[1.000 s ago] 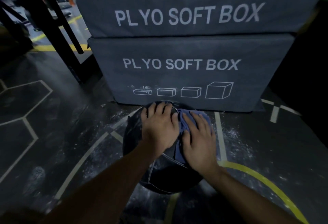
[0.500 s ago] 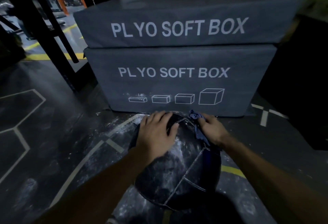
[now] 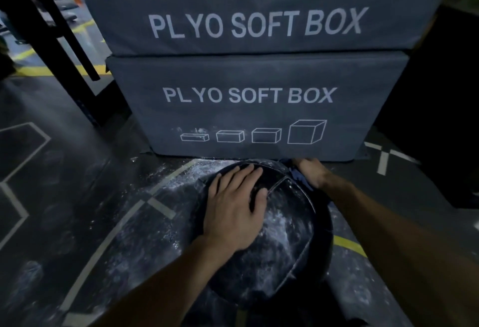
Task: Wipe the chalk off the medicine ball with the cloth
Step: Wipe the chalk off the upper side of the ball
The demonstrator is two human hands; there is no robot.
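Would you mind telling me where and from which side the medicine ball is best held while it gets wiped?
Probably from above: the medicine ball is round, smooth and has no handle, so a flat palm on top suits it, as the left hand rests now. That leaves the chalky face nearest the camera free for the cloth in the right hand.

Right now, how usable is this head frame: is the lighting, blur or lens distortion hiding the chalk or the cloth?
Head view: dim, bluish light, yet the white chalk smears on the medicine ball read clearly. Wide-angle bending bows the plyo boxes. The left hand is fairly sharp; the right hand and the cloth at the ball's far edge are dark and soft, so its grip is hard to judge.
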